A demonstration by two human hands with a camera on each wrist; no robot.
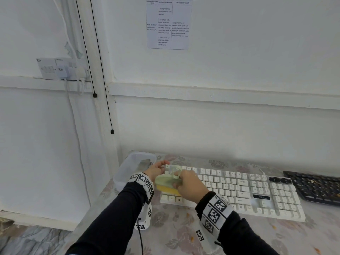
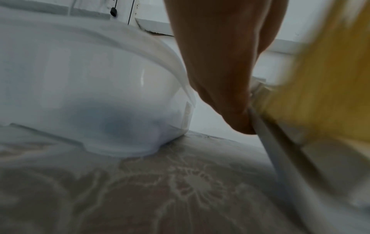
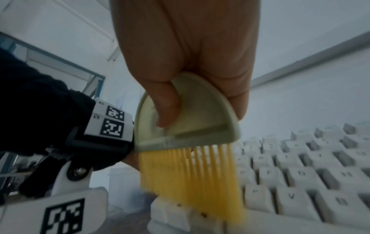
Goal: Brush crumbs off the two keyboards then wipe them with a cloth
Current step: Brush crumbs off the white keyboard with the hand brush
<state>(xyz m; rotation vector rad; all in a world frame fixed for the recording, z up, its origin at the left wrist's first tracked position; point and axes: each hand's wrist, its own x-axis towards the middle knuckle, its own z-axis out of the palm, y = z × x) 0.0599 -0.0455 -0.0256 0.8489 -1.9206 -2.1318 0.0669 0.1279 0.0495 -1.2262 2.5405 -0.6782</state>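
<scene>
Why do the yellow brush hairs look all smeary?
Left wrist view: the yellow bristles are a soft smear, very close to the lens. Right wrist view: the pale green brush looks sharper at the top, its bristle tips streaked. Head view: mostly clear.
</scene>
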